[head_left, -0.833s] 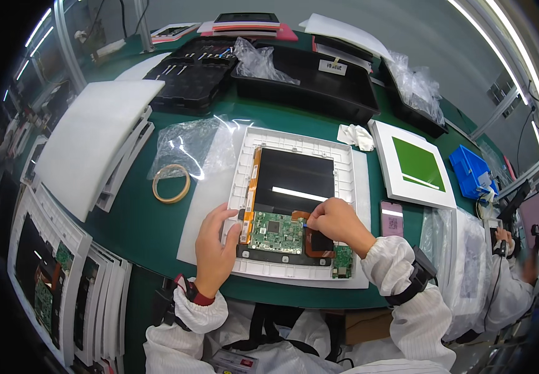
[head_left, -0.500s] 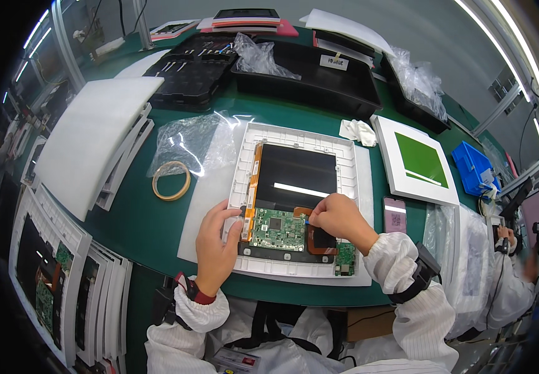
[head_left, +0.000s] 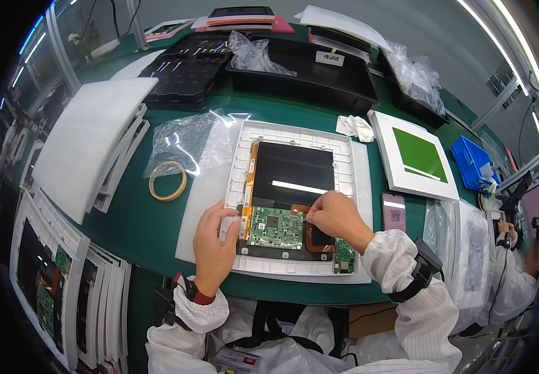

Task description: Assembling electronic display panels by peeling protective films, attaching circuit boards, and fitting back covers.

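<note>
A white plastic display housing (head_left: pixel 288 268) lies face down on a foam sheet, with a black panel (head_left: pixel 294 165) inside it. A green circuit board (head_left: pixel 276 227) sits in its lower part, and an orange flex strip (head_left: pixel 249 187) runs up the left side. My left hand (head_left: pixel 213 246) rests on the housing's left edge, thumb and fingers apart. My right hand (head_left: pixel 339 218) pinches the blue-tipped end of a brown ribbon cable (head_left: pixel 319 247) at the board's right side; its fingers partly hide that end. A smaller green board (head_left: pixel 344 258) is at the lower right corner.
A tape roll (head_left: pixel 168 181) and clear plastic film lie left of the housing. Stacked panels (head_left: pixel 95 143) stand farther left. On the right are a phone (head_left: pixel 394 212), a white unit with a green screen (head_left: pixel 422 153) and a blue bin (head_left: pixel 472 162). Black trays (head_left: pixel 307 84) line the back.
The whole view has shifted slightly. My right hand keeps its pinch at the cable's end, and my left hand stays on the housing's edge.
</note>
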A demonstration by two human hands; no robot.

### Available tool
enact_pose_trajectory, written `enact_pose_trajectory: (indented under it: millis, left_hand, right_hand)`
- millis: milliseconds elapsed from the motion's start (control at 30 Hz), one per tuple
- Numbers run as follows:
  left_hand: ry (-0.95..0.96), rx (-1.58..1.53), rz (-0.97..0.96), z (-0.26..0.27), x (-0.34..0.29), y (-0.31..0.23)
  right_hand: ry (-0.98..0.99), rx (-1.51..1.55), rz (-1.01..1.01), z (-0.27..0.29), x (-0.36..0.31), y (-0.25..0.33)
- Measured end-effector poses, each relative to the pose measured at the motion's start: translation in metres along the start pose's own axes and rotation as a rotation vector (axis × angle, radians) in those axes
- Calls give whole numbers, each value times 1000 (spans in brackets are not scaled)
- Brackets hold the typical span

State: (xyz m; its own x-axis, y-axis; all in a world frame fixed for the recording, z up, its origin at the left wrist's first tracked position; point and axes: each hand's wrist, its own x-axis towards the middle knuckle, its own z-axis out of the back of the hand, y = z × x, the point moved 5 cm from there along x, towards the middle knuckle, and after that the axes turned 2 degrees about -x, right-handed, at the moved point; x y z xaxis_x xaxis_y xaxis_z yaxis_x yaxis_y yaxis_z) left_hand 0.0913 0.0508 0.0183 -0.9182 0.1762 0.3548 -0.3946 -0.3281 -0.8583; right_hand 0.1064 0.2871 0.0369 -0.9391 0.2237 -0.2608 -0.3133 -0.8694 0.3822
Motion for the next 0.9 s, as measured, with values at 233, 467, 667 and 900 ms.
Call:
enact_pose_trajectory:
  millis: [233,467,667,900]
  left_hand:
    - [-1,12,-3,1,1,-3]
    - [7,44,-2,0,1,-5]
    - [94,63,69,1,5,-14]
    - [172,343,73,-38,19,-44]
  right_hand:
    - [-19,12,-1,1,-3,2]
    - [-35,18,7,-1,-2,1]
    - [-36,-16,9,-5,1,-2]
    - [-85,-16,20,-3,0,-2]
